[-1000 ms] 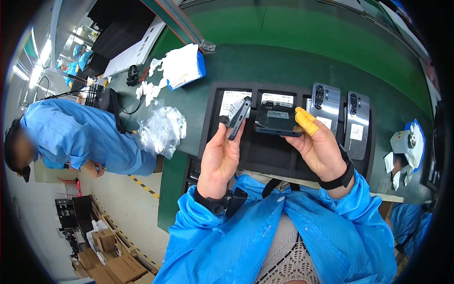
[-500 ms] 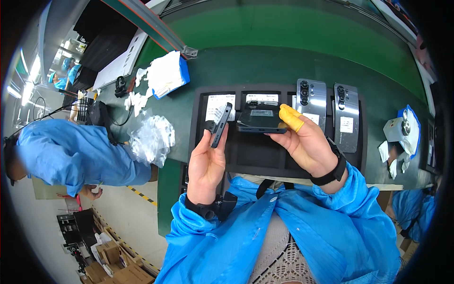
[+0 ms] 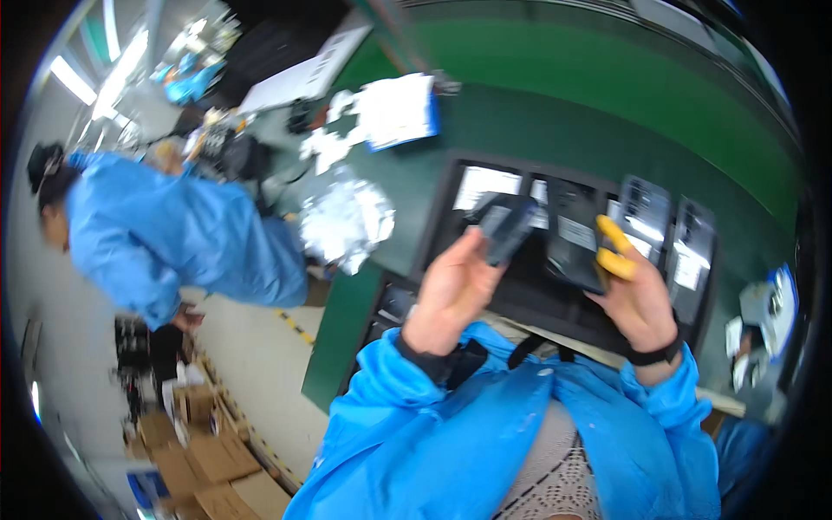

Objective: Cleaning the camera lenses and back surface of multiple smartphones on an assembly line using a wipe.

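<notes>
The left hand (image 3: 455,290) pinches the left phone (image 3: 507,227) near its lower end, the phone tilted over the tray. The right hand (image 3: 640,299) grips the right phone (image 3: 572,236) by its right edge, thumb low, with yellow finger cots (image 3: 616,263) on the fingers at that side. That phone lies back-up, its pale label showing, over a middle part of the tray (image 3: 530,299); whether it touches the tray I cannot tell, as the view is blurred.

To handle the pair well, I would keep each grip on the edges and off the glossy backs — the cots help against smears, while the left hand shows none. The two phones are close together, so a little more room between them would guard against knocking corners. Turning one phone at a time, low over the tray, would make any slip a short drop.

Two silver phones, the nearer (image 3: 643,212) and the farther (image 3: 691,260), lie side by side at the tray's right; the right hand should stay clear of them. Beyond, the table (image 3: 520,130) carries clear bags (image 3: 347,225) and a white stack (image 3: 399,113) — both out of the way. A co-worker (image 3: 182,234) in blue stands well apart on the left.
</notes>
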`<state>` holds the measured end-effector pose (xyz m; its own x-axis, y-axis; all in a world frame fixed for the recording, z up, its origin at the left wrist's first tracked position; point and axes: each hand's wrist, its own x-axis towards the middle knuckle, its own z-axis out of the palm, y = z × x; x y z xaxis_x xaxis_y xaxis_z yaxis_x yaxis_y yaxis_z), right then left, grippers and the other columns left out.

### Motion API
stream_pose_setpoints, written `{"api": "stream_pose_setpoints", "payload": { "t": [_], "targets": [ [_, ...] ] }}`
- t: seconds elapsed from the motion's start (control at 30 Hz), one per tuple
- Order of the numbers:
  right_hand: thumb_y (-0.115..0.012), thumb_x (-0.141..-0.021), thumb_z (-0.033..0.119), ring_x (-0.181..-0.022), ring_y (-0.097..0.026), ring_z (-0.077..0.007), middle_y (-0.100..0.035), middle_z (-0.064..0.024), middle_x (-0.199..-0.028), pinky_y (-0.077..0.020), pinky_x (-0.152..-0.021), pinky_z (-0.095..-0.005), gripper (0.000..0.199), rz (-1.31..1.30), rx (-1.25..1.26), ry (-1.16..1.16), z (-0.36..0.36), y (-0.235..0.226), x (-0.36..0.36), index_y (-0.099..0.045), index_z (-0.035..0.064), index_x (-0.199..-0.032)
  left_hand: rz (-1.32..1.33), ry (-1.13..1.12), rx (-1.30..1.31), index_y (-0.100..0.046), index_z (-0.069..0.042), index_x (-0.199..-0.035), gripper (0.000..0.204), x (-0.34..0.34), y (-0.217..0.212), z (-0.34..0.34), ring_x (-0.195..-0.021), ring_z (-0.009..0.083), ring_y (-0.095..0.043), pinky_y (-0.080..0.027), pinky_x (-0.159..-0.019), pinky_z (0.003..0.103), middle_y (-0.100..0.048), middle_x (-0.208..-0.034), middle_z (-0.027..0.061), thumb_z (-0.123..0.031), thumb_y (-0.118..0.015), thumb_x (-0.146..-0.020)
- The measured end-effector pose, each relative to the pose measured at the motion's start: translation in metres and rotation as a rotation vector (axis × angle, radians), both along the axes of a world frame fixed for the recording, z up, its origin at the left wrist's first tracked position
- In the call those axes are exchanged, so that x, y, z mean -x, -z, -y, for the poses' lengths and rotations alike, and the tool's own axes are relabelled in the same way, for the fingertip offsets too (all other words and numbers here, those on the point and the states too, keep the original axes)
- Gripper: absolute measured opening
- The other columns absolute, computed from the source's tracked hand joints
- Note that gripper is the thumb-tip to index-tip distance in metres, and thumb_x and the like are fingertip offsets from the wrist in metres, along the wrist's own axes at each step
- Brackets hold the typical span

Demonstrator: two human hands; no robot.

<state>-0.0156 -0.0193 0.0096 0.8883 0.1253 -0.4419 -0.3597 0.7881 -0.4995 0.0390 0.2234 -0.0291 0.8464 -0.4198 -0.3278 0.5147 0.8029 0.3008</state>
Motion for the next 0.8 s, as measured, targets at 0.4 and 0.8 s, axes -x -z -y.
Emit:
{"api": "stream_pose_setpoints", "payload": {
  "t": [0.4, 0.8],
  "targets": [
    [-0.047, -0.093, 0.004, -0.115, -0.056, -0.0206, -0.058, -0.0102, -0.126, -0.0441, -0.101, -0.0324, 0.043, 0.127, 0.067, 0.05, 0.018, 0.039, 0.015, -0.047, 0.0014, -0.136, 0.713, 0.146, -1.161, -0.055, 0.001, -0.119, 0.029, 0.0, -0.018, 0.014, -0.072, 0.0087, -0.063, -0.05, -0.061, 0.024, -0.067, -0.089, 0.002, -0.019, -0.05, -0.1],
    [-0.051, -0.099, 0.017, -0.113, -0.055, -0.0152, -0.058, -0.0054, -0.125, -0.0427, -0.097, -0.0273, 0.042, -0.073, 0.102, 0.114, -0.006, 0.06, 0.013, -0.045, 0.002, -0.138, 0.876, 0.356, -1.704, -0.048, 0.006, -0.129, 0.054, 0.009, -0.037, 0.053, -0.05, 0.025, -0.06, -0.047, -0.051, 0.035, -0.057, -0.055, 0.0123, -0.018, -0.068, -0.085]
  ]
}}
